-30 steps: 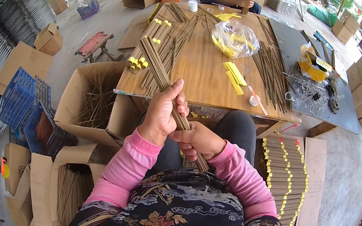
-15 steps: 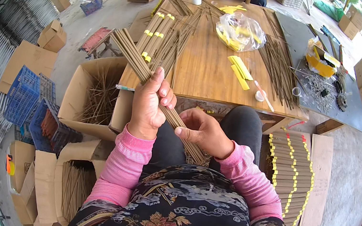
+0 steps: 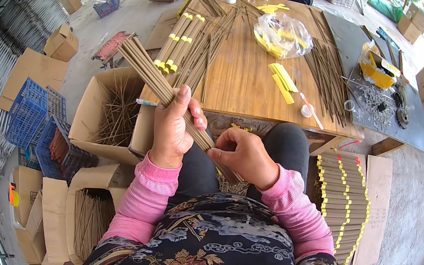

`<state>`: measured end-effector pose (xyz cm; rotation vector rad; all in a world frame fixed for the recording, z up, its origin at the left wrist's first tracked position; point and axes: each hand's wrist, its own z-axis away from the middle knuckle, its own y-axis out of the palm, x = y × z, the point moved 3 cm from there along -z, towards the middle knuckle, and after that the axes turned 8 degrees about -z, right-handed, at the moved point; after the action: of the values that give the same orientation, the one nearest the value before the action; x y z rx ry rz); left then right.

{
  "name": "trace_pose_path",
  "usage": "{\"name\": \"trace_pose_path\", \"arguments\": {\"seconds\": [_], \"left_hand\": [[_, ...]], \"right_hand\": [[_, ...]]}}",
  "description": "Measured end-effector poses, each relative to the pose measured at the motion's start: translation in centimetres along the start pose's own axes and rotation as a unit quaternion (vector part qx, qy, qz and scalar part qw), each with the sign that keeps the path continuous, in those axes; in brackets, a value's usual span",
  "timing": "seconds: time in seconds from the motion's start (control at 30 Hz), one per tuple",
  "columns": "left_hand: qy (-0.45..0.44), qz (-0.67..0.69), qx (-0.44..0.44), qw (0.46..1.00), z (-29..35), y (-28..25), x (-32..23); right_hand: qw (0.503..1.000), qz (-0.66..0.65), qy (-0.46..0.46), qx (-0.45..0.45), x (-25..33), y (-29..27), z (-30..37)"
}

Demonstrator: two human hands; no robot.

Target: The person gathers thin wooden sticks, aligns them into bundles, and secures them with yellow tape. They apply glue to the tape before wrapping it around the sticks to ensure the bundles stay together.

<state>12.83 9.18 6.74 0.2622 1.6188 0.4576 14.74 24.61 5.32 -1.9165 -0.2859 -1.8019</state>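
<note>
We are gripping one slanting stick bundle [image 3: 148,73], unbanded where visible, above our lap, left hand [image 3: 171,131] curled around it, right hand [image 3: 246,155] pinching its lower part. Beside us, stacked bundles [image 3: 339,197], too crowded for counting, are lying banded, seemingly done; on the table [image 3: 243,84], about four banded rolls [image 3: 176,52] are resting.

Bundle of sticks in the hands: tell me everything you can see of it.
The bundle of sticks is made of many thin, straight, brown rods with a matte look, their upper ends slightly uneven. No band shows on its visible stretch. It slants from upper left to lower right, its lower end over the lap. The left hand grips it; the right hand's fingertips touch its lower stretch.
</note>
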Motion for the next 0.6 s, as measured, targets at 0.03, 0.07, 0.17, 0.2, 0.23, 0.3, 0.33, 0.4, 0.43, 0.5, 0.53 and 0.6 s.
{"name": "trace_pose_path", "arguments": {"seconds": [0.03, 0.07, 0.17, 0.2, 0.23, 0.3, 0.33, 0.4, 0.43, 0.5, 0.53, 0.6], "left_hand": [[-0.002, 0.003, 0.003, 1.0, 0.0, -0.1, 0.0], [-0.009, 0.008, 0.005, 1.0, 0.0, -0.2, 0.0], [-0.022, 0.024, 0.011, 0.999, 0.1, -0.1, -0.2], [-0.023, 0.028, 0.015, 0.999, 0.1, -0.1, -0.2], [-0.025, 0.032, 0.019, 0.999, 0.0, -0.1, -0.2], [-0.025, 0.024, 0.027, 0.999, 0.0, -0.2, 0.0], [-0.025, 0.019, 0.031, 0.999, 0.0, -0.3, 0.1], [-0.042, 0.034, 0.03, 0.998, -0.1, -0.4, 0.1], [-0.05, 0.041, 0.03, 0.997, -0.2, -0.5, 0.1], [-0.053, 0.051, 0.017, 0.997, -0.4, -0.9, 0.2], [-0.054, 0.056, 0.011, 0.997, -0.6, -1.1, 0.2], [-0.043, 0.093, -0.017, 0.995, -1.4, -2.4, 0.1]], "right_hand": [[1.0, -0.004, 0.006, 0.007, 0.1, 0.0, 0.0], [1.0, -0.016, 0.007, 0.015, 0.3, -0.1, 0.0], [0.998, -0.045, 0.005, 0.042, 0.5, -0.1, -0.2], [0.997, -0.051, 0.002, 0.052, 0.3, -0.1, -0.3], [0.996, -0.058, -0.001, 0.062, 0.2, -0.1, -0.4], [0.997, -0.024, 0.003, 0.078, 0.6, -0.3, -0.6], [0.996, -0.007, 0.004, 0.086, 0.7, -0.4, -0.7], [0.993, -0.059, 0.011, 0.103, 0.5, -0.4, -1.0], [0.99, -0.085, 0.014, 0.112, 0.4, -0.4, -1.1], [0.989, -0.083, 0.01, 0.125, 0.7, -0.5, -1.4], [0.988, -0.082, 0.008, 0.132, 0.8, -0.5, -1.5], [0.986, -0.068, 0.021, 0.148, 0.5, -0.7, -1.6]]}}
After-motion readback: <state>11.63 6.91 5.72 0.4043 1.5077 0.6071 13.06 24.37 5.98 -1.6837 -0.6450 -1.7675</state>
